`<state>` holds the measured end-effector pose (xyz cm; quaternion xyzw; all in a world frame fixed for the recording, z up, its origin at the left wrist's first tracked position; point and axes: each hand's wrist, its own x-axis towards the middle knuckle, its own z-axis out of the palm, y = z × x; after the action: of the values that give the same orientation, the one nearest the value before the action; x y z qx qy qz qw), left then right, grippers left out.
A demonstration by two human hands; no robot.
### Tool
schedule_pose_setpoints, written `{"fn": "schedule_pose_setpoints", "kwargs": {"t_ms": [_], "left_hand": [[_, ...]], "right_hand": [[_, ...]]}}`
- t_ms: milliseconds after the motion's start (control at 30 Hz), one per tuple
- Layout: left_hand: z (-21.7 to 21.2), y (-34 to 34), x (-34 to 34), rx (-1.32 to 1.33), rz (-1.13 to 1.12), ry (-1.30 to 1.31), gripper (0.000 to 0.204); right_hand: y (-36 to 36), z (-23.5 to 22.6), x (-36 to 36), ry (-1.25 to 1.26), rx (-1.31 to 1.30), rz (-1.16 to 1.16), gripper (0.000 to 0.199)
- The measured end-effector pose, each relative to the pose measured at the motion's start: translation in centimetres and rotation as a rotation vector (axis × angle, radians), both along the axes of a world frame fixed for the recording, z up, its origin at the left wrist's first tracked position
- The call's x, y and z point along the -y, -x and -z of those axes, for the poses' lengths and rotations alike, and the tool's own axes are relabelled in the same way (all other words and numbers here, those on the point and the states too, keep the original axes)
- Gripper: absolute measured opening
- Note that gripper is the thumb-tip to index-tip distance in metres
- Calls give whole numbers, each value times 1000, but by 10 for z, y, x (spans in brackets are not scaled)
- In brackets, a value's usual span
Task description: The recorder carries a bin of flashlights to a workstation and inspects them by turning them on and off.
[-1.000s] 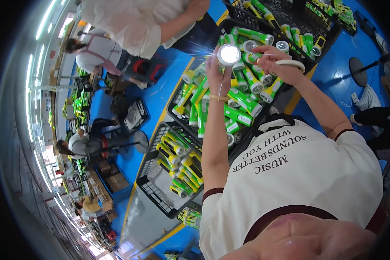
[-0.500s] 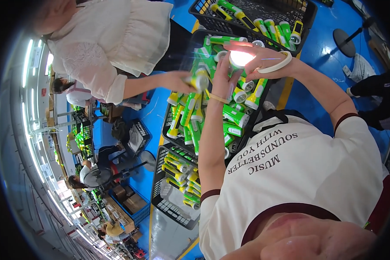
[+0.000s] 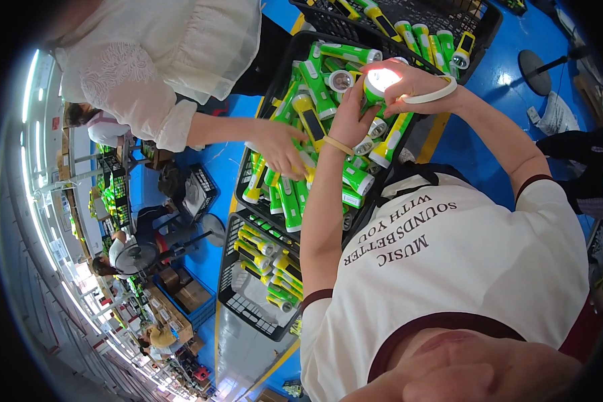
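Note:
A lit flashlight (image 3: 372, 92) with a green body is held upright between my hands, its glowing head turned up. My left hand (image 3: 350, 119), with a tan band at the wrist, has its fingers closed around the near left side. From the right, my right hand (image 3: 414, 86), wearing a white bangle, grips the same flashlight near its bright head. Glare hides some of the fingertips. Below both hands lies a heap of green-and-white and yellow flashlights (image 3: 318, 90) in a black crate (image 3: 293, 57). A co-worker's hand (image 3: 280, 146) hovers open over the heap's left side.
Another black crate (image 3: 492, 30) with flashlights stands beyond. Nearer left, a third crate (image 3: 248, 309) holds several more. The co-worker in a white blouse (image 3: 201, 50) stands at left. A black stand (image 3: 534, 70) is on the blue floor at right; a fan (image 3: 137, 258) stands farther left.
The co-worker's hand, which held a flashlight, is now empty and lower over the crate. Both my hands still hold the lit flashlight, and more of its green body shows.

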<state>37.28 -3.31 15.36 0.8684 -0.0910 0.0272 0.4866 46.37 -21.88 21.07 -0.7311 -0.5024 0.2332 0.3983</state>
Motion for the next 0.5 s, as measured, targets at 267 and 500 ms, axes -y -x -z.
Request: {"fn": "schedule_pose_setpoints", "kwargs": {"t_ms": [267,500], "left_hand": [[6,7,4,-38,-8,2,69],[-3,59,-26,191,-475,6,69]], "right_hand": [[0,17,3,-154,113,-53,16],[-58,41,46,-218,142,124,9]]}}
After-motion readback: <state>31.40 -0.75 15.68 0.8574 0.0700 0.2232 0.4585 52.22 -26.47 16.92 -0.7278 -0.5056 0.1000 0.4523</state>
